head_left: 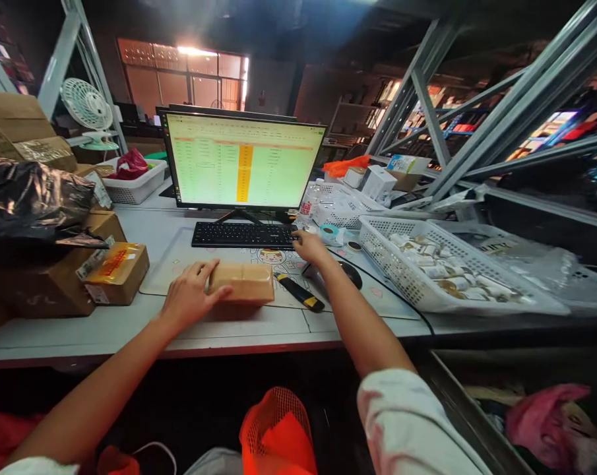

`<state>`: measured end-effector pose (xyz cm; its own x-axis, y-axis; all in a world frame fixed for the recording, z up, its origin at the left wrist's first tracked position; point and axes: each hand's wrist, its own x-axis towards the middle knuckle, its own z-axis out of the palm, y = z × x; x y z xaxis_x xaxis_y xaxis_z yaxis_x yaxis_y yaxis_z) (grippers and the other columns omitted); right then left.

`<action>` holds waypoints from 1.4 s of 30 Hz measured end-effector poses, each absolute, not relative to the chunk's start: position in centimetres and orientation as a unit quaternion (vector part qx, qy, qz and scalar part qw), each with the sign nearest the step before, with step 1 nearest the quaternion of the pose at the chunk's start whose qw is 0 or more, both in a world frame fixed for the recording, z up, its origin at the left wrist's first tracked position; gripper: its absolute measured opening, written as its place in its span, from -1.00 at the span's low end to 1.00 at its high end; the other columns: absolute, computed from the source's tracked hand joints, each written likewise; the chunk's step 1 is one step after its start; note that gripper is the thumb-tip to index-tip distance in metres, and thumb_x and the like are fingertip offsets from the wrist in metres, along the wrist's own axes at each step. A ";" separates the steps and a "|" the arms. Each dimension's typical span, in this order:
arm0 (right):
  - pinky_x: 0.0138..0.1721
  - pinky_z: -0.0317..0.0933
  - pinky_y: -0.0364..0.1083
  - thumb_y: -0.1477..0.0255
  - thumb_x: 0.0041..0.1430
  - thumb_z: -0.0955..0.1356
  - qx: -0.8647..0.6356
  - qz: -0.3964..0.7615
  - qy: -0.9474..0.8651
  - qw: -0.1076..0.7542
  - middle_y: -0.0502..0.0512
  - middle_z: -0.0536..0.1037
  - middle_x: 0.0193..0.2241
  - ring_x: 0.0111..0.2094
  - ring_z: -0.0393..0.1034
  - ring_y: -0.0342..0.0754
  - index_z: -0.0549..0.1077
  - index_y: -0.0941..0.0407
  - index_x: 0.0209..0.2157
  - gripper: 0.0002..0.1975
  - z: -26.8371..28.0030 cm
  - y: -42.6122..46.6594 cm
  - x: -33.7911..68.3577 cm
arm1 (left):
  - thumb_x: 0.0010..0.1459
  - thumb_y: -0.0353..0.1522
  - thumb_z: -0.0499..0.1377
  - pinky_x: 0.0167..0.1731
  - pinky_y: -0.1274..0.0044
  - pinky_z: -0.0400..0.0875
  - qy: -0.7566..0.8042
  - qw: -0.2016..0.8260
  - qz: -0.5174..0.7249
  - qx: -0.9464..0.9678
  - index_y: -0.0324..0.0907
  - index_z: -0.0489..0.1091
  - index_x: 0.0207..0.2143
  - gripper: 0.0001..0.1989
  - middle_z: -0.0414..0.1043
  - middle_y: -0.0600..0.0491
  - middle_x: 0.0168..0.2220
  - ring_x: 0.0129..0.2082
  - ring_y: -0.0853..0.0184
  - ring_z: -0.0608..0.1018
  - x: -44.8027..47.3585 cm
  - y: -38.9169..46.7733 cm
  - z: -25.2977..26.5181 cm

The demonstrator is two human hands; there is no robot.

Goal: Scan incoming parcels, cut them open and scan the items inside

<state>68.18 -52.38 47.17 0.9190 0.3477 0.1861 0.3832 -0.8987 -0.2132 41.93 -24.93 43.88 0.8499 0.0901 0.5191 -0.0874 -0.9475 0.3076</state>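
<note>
Brown carton point(246, 282): just left of centre, long axis across the frame
Left hand point(192, 290): nearer, gripping the carton's left end
Right hand point(310, 247): at the keyboard's point(241, 235) right end, grip I cannot tell

Text on the monitor point(204, 165): too small for us to read. Left hand point(192, 290) covers the left end of the small carton point(249, 282), so we can't see that face. Right hand point(309, 247) is at the right end of the keyboard point(243, 235); we can't tell if it presses a key. Right forearm point(362, 310) partly hides a dark rounded device point(351, 274), type unclear to us. Black plastic bag point(35, 194) is cut off at left, right sleeve point(411, 422) at bottom. Taped parcel point(130, 276): red print blurred.
</note>
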 end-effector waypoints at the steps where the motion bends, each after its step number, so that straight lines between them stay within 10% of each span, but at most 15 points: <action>1: 0.15 0.24 -0.05 0.49 0.30 0.27 -0.973 -0.040 -0.195 0.117 0.29 0.57 0.09 0.11 0.44 0.10 0.42 0.17 0.24 -0.51 46.8 -51.3 69.2 | 0.29 0.05 0.17 0.09 0.16 0.46 0.004 0.197 0.260 0.945 -0.16 0.33 0.29 -0.32 0.43 -0.21 0.15 0.12 -0.06 0.51 43.1 -24.7 43.8; 9: 0.14 0.30 0.05 0.48 0.19 0.39 -0.983 0.040 -0.157 0.082 0.41 0.50 0.17 0.16 0.44 0.23 0.48 0.18 0.21 -0.48 43.2 -47.5 73.2 | -0.03 -0.04 0.48 0.35 0.19 0.22 -0.054 0.616 0.111 0.778 -0.11 -0.34 0.50 0.32 0.18 -0.24 0.38 0.33 0.04 0.36 47.1 -23.5 38.2; 21: 0.15 0.24 -0.07 0.24 0.41 0.26 -0.976 0.075 -0.200 0.036 0.36 0.40 0.28 0.27 0.34 0.13 0.33 0.20 0.35 -0.42 44.5 -46.2 73.7 | -0.07 -0.10 0.49 0.31 0.19 0.25 -0.037 0.600 0.129 0.789 -0.18 -0.01 0.42 0.13 0.33 -0.22 0.29 0.28 -0.01 0.40 46.5 -24.1 38.6; 28: -0.19 0.33 -0.05 0.14 0.16 0.47 -0.954 0.159 -0.251 -0.025 0.30 0.67 -0.20 -0.17 0.58 0.15 0.65 0.20 -0.14 -0.58 46.3 -49.1 66.4 | -0.09 -0.13 0.50 0.35 0.19 0.19 0.016 0.561 0.175 0.809 -0.16 0.02 0.37 0.09 0.26 -0.20 0.32 0.32 0.00 0.35 46.1 -22.1 39.0; 33: -0.15 0.30 0.01 0.31 -0.01 0.53 -0.955 0.140 -0.256 -0.059 0.44 0.60 -0.03 -0.01 0.51 0.30 0.59 0.25 -0.06 -0.52 45.2 -51.3 62.3 | -0.12 -0.15 0.50 0.31 0.16 0.27 0.039 0.558 0.141 0.817 -0.18 0.02 0.33 0.08 0.32 -0.24 0.27 0.27 -0.02 0.41 48.1 -19.4 39.6; 38: -0.12 0.28 -0.07 0.50 0.14 0.36 -0.944 0.138 -0.299 0.028 0.34 0.62 -0.10 -0.08 0.52 0.13 0.57 0.22 -0.21 -0.81 46.8 -49.9 64.1 | -0.17 -0.19 0.53 0.31 0.18 0.27 -0.035 0.596 0.083 0.798 -0.13 0.01 0.37 0.14 0.35 -0.19 0.27 0.26 0.02 0.43 50.2 -17.3 39.2; 42: -0.20 0.35 -0.15 0.50 0.32 0.11 -0.916 0.128 -0.316 0.211 0.16 0.61 -0.20 -0.18 0.53 -0.04 0.45 0.14 -0.10 -0.67 46.8 -47.4 65.9 | -0.12 -0.20 0.53 0.34 0.18 0.25 -0.060 0.621 0.111 0.774 -0.11 -0.01 0.38 0.12 0.30 -0.19 0.31 0.30 0.03 0.39 50.3 -17.0 37.8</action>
<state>65.93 -47.35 46.77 0.7673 0.6331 -0.1020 0.5247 -0.7114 -0.4675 50.31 -17.03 37.80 0.9684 0.0451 0.2454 -0.2298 -0.2219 0.9476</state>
